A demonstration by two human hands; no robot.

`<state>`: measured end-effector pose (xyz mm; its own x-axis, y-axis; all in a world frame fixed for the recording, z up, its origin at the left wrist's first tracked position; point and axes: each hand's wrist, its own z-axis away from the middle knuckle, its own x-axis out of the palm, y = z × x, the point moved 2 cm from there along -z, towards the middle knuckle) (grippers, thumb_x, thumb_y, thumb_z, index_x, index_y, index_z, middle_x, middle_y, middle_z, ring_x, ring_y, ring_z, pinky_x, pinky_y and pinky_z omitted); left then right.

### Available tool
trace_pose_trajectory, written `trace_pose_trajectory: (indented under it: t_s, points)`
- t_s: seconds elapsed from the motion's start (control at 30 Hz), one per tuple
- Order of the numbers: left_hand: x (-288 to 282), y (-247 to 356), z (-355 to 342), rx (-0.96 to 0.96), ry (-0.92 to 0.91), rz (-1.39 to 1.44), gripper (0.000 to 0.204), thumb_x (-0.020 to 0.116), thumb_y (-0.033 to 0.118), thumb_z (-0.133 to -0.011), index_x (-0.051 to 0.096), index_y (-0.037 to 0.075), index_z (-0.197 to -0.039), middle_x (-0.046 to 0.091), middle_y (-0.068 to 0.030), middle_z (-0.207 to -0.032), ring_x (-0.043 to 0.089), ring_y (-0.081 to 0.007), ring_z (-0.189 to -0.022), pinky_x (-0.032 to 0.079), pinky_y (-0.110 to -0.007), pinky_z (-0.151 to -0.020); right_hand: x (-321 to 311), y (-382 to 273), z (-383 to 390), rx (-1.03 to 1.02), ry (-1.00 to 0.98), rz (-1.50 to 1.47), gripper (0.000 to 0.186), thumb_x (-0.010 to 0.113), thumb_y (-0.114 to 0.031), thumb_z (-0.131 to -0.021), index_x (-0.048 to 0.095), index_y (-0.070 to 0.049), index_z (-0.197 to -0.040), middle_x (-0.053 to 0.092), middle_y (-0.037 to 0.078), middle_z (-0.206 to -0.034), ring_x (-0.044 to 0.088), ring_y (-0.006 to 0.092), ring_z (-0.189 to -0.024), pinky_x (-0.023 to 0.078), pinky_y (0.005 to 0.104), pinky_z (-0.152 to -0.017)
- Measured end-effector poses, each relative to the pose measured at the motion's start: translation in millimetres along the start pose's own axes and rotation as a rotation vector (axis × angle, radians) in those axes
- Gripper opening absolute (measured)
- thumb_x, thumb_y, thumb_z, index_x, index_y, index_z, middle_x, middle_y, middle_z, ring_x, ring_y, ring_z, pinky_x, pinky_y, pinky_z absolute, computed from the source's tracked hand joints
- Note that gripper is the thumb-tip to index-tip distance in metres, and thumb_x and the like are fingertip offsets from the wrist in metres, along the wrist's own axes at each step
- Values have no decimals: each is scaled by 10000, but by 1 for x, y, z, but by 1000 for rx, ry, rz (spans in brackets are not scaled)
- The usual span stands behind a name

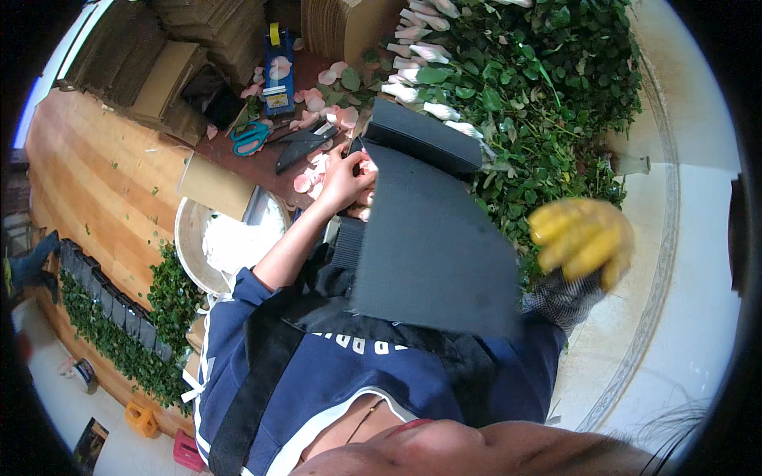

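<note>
A large black sheet (432, 238) stands before my body, broad at the bottom and narrower upward, with a folded black flap (425, 136) at its top. My bare left hand (347, 179) is closed at the sheet's left edge and appears to pinch it; part of the fingers is hidden there. Pale pink petals (316, 173) lie around that hand. Off to the right, my right hand (583, 234) wears a yellow-coated glove. It is smeared by motion, apart from the sheet and beside the leafy stems (548, 87).
Pink-white netted flower heads (429, 52) line the stems. Left of them lie black-handled shears (305, 147), teal scissors (250, 139) and a blue tape dispenser (279, 79). Cardboard stacks (159, 79) stand behind. A white-lined bucket (190, 238) is at my left, with bundled greenery (111, 325) on the floor.
</note>
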<state>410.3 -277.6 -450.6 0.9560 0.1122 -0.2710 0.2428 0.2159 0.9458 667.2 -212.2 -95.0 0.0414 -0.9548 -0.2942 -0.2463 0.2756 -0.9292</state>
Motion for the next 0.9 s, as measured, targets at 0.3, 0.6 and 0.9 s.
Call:
trace_pose_trajectory:
  t_s: [0.3,0.6,0.9]
  points:
    - [5,-60,-28,91,-63,252,440,600,282,-978,580,-10,-1307,548,-220,-1368,514,-307,-1279,387,-391,-1094,39,173,-35,837,109,509,533,509,-333,-1014,459,-1,-1428,551,255,-1367,537,388,-1262,419,424,-1086]
    - [-288,173,12,641,618,-685,180,624,175,-962,716,49,-1050,709,-138,-1007,688,-312,-922,552,-385,-815,125,201,-35,1180,-39,1177,960,645,-555,-879,209,-55,-1573,340,181,-1580,322,301,-1461,275,401,-1180]
    - [-355,125,-62,-19,478,-1259,689,880,468,-660,664,-73,-1029,671,-307,-991,673,-428,-949,556,-473,-843,119,199,-34,1162,31,1103,943,663,-548,-870,230,-90,-1572,350,168,-1580,346,300,-1455,286,409,-1187]
